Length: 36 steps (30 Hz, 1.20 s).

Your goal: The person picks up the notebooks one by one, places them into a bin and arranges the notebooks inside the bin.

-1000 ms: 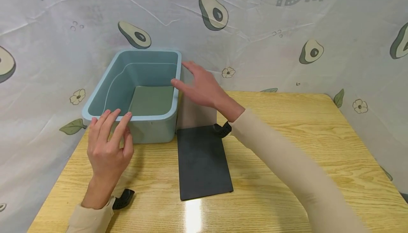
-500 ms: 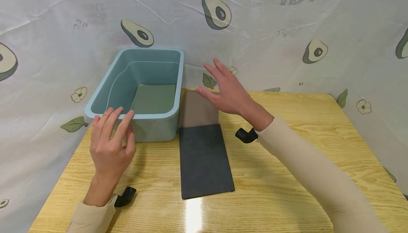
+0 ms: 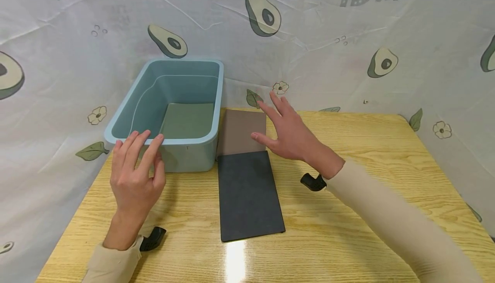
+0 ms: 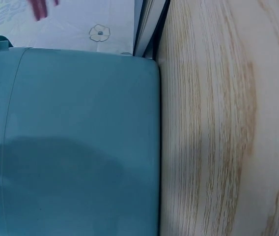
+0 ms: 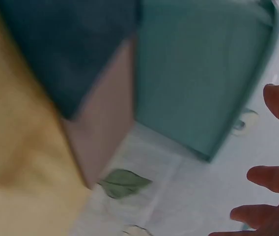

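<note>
A blue-green plastic bin (image 3: 181, 142) stands at the back left of the table, with nothing loose showing inside. My left hand (image 3: 135, 184) is at its near rim, fingertips overlapping the edge and thumb apart. The left wrist view shows the bin's outer wall (image 4: 80, 132). To the right of the bin my right hand (image 3: 291, 139) hovers with spread fingers, holding nothing. Beneath and left of it lie a dark-covered book (image 3: 249, 197) and a brown-covered book (image 3: 243, 132), the dark one overlapping the brown one's near end.
The wooden table (image 3: 367, 158) extends to the right. Behind it hangs a pale cloth (image 3: 321, 63) printed with avocados, flowers and leaves. The brown book sits close against the bin's right side.
My right hand has left the bin's right rim, moving right and then toward me, uncovering the brown book. My left hand stays at the near rim; the bin looks unmoved.
</note>
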Tool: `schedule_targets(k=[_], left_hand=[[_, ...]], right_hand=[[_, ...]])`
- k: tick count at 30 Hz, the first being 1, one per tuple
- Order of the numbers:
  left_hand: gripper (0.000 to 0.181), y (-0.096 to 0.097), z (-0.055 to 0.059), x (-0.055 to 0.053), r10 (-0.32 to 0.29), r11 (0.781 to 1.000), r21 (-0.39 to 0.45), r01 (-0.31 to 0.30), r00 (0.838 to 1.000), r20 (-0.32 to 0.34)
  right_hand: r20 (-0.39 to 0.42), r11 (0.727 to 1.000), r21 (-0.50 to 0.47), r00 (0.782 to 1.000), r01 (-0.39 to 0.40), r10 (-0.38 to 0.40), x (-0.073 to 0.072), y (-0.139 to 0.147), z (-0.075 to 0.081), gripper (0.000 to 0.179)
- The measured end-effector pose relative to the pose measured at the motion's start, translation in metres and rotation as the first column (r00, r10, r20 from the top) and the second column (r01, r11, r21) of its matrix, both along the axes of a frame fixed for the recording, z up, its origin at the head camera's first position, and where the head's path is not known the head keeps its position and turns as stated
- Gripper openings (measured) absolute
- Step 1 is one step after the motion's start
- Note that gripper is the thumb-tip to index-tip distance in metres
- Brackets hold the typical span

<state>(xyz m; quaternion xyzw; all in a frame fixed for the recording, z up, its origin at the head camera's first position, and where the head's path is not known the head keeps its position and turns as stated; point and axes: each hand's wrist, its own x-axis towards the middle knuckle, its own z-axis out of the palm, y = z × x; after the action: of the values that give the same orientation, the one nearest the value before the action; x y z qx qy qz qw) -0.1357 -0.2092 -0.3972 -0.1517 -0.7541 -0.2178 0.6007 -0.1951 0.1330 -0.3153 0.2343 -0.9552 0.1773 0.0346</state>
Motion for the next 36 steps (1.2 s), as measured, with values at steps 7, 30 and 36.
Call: schedule_targets(k=[7, 30, 36], left_hand=[[0.032, -0.001, -0.001, 0.001, -0.001, 1.000, -0.007, 0.001, 1.000, 0.006], [0.032, -0.005, -0.003, 0.001, -0.012, 1.000, 0.001, 0.012, 1.000, 0.002], [0.032, -0.005, 0.001, 0.001, -0.011, 1.000, 0.001, 0.011, 1.000, 0.011]], right_hand=[[0.085, 0.994, 0.084, 0.994, -0.075, 0.068, 0.030, 0.003, -0.049, 0.086], [0.401, 1.000, -0.014, 0.916, 0.011, -0.004, 0.062, -0.005, -0.095, 0.080], [0.571, 0.936, -0.281, 0.821, 0.210, -0.013, 0.055, -0.006, -0.086, 0.066]])
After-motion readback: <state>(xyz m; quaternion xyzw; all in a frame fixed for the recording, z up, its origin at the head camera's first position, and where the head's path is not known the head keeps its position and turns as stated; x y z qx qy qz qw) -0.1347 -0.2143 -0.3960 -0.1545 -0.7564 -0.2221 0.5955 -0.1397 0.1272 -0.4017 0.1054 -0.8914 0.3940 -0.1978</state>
